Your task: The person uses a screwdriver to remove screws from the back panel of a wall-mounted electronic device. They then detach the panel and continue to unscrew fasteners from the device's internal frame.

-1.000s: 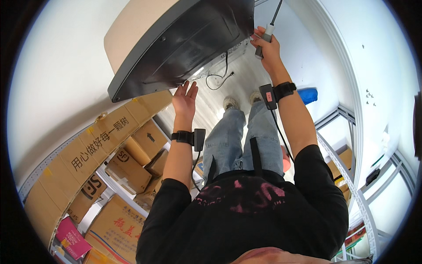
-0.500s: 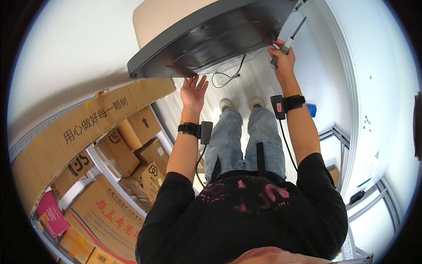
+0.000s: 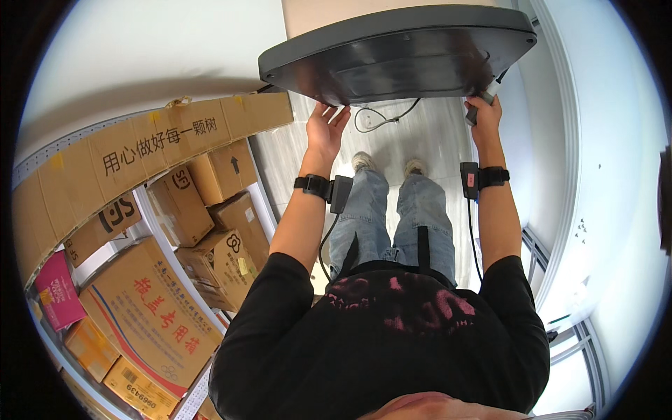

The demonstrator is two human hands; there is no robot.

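Note:
A large black panel [image 3: 395, 66] with a curved front edge and a beige part [image 3: 336, 17] behind it spans the top of the view. My left hand [image 3: 325, 134] is at its lower edge, left of the middle, with fingers stretched apart and their tips against the edge. Near the panel's right end, my right hand [image 3: 488, 120] is closed round the grey handle of a screwdriver [image 3: 472, 116]. The shaft points up and away, partly hidden at the panel's corner. Whether my right fingers also bear on the panel is unclear. Below the panel, a dark cable [image 3: 378, 127] loops by the floor.
On the left, a shelf holds several cardboard boxes [image 3: 150, 318] and a pink packet [image 3: 59, 290], with a long cardboard strip [image 3: 161, 143] along its edge. White wall panels [image 3: 609, 175] and a metal frame [image 3: 588, 350] stand at right. My feet are on grey floor [image 3: 294, 168].
The black panel has shifted right and turned from a slant to nearly level. Both my hands have moved right and slightly up with it, the screwdriver still in the right one.

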